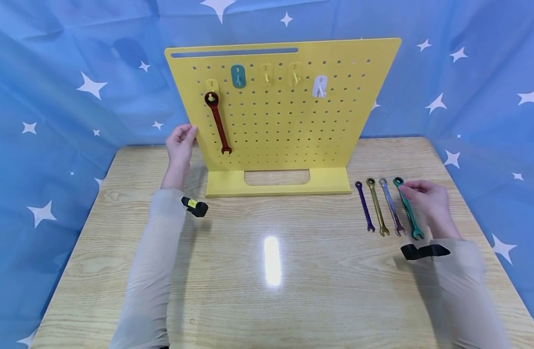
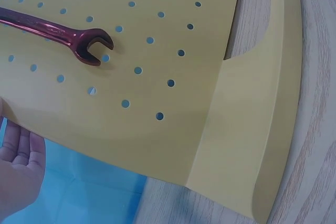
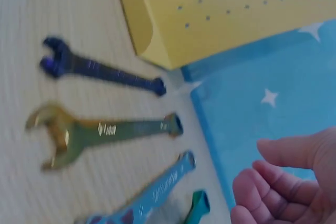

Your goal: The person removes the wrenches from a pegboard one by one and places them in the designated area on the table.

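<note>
A yellow pegboard (image 1: 289,116) stands upright at the back of the table. My left hand (image 1: 180,148) grips its left edge, thumb at the front and fingers behind. From the leftmost hook hangs a dark red combination wrench (image 1: 219,123), its open end down. On the right lie a purple wrench (image 1: 365,206), a gold wrench (image 1: 377,206), a silver wrench (image 1: 391,206) and a green wrench (image 1: 408,208), side by side. Over the green one hovers my right hand (image 1: 430,203), fingers loosely bent. The right wrist view shows its thumb apart from the fingers, with nothing between.
Along the board's upper part sit a teal hook (image 1: 238,76), two yellow hooks (image 1: 267,75) and a white hook (image 1: 320,87). The board's flat base (image 1: 225,183) rests on the wooden table (image 1: 232,271). Blue star-patterned cloth (image 1: 75,145) surrounds the table's back and sides.
</note>
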A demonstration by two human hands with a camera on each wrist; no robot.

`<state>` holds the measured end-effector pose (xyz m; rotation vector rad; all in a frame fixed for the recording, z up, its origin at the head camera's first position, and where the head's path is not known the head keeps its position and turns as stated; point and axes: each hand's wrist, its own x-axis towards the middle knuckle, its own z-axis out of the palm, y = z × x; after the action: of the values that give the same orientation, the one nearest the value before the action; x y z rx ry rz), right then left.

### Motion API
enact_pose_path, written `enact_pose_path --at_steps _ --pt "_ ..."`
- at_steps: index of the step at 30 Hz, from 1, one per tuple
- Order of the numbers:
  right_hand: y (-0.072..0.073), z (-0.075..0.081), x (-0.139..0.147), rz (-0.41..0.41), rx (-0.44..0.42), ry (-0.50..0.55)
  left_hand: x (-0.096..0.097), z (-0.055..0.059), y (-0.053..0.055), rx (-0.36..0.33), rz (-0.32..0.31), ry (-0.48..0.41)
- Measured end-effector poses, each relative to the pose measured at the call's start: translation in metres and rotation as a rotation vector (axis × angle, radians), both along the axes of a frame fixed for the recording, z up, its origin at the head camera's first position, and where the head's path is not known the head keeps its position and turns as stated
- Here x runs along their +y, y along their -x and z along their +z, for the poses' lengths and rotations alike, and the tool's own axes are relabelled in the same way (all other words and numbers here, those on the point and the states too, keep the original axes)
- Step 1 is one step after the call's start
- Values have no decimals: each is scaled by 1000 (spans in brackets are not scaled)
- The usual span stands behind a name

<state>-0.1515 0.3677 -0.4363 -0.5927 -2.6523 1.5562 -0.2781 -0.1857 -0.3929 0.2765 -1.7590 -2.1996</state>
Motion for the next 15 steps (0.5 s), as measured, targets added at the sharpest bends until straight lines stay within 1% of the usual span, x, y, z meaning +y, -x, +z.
enact_pose_path --at_steps 2,3,5,6,7,8,10,13,15 --pt "5 -6 2 40 22 8 0 0 0 1 0 3" --pt "9 -10 2 41 37 34 0 0 0 0 1 0" --pt "15 -17 2 36 46 47 0 0 1 -1 2 1" --pt "18 -17 0 24 53 66 0 -1 1 -2 1 1" --pt "19 -15 -4 49 64 49 1 -1 1 -4 3 5" --pt "19 -11 -10 45 74 48 1 -1 1 -5 4 2" --pt "17 2 -23 67 93 49 1 -1 1 -9 6 3" --pt "13 24 -44 124 134 76 1 -1 0 -7 9 -1" --pt "14 31 -54 134 142 95 0 0 1 -4 7 -5"
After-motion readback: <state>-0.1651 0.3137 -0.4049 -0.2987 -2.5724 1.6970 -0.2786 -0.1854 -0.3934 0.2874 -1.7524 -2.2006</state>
